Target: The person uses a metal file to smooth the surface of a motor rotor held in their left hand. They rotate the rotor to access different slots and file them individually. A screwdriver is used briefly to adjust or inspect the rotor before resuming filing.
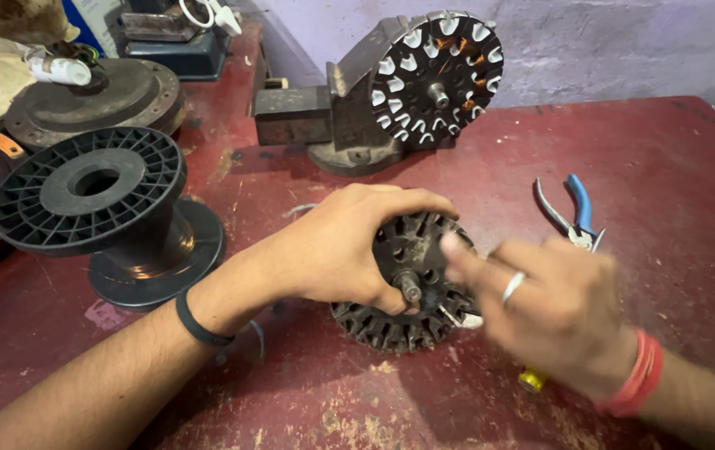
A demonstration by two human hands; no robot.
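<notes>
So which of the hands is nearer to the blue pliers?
Right. The right hand lies just below the blue pliers; the left hand is further away, gripping the slotted metal disc.

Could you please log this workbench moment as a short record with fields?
Left hand: gripping the slotted metal core lying on the red table
Right hand: blurred, above the core's right edge, ring on one finger
Pliers: blue handles, lying right of the core
Black spool: standing at left
Second core: partly wound with copper, at the vise behind
</notes>
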